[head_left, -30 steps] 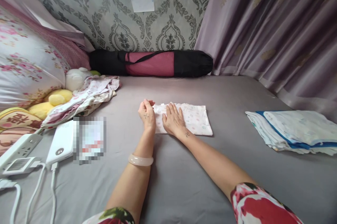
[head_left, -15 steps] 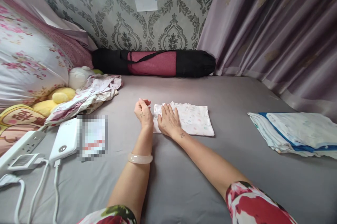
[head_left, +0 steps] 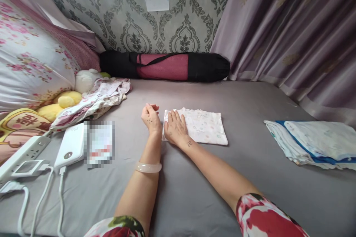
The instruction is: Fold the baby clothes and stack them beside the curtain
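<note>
The folded white printed cloth lies under the flat, outstretched right hand and just right of the left hand, loosely curled, whose grip I cannot tell.

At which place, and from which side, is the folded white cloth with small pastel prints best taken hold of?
Probably at the near right corner, pinched from the right side. The thin, rectangular folded white cloth lies flat on the grey fabric sheet, and that corner is uncovered, while the flat right hand covers part of the left end.
</note>
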Tool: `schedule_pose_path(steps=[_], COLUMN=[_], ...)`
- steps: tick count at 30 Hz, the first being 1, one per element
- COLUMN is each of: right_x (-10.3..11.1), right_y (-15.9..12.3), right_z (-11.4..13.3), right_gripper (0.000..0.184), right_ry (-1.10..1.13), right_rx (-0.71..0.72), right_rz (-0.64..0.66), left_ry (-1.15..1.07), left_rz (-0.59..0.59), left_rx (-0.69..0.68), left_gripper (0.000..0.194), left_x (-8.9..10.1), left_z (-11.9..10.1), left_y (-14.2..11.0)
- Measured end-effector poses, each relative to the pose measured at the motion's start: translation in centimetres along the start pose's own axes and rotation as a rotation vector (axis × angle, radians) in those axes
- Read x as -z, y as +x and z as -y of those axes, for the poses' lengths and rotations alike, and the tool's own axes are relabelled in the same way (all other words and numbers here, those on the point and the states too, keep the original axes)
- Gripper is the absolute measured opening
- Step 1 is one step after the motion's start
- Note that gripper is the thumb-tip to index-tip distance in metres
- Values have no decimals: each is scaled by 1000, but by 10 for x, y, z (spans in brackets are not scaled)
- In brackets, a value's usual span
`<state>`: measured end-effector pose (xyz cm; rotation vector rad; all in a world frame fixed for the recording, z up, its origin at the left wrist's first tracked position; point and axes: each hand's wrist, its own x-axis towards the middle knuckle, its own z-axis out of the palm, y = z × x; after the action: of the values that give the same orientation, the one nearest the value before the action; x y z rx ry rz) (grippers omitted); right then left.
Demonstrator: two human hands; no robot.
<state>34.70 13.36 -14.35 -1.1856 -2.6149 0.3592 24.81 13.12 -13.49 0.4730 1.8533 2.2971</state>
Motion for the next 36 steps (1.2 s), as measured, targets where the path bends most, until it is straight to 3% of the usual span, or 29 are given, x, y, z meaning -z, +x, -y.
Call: schedule_pose_path(steps=[7, 15, 20, 25, 32, 36], right_x=[2, -12, -2, 12, 0, 5], right_y=[3, -2, 0, -4, -8, -7], right_z=[11, 23, 19, 6, -4, -5], right_gripper=[58, 58, 58, 57, 56, 56], right_ry=[-19, -37, 17, -1, -23, 8], right_rx=[56, 107, 107, 48, 13, 22], right_rz=[24, 12, 46, -19, -9, 19], left_ry=[-26, -12, 15, 19, 2, 18], left_rz=[-24, -78, -54, -56, -51, -52], left_rx=[-10, 21, 17, 25, 29, 35], left_gripper=[39, 38, 40, 41, 38, 38], left_x=[4, 11, 10, 8, 7, 10], left_z=[-4, -9, -8, -10, -9, -9], left_y=[9, 17, 15, 12, 12, 13])
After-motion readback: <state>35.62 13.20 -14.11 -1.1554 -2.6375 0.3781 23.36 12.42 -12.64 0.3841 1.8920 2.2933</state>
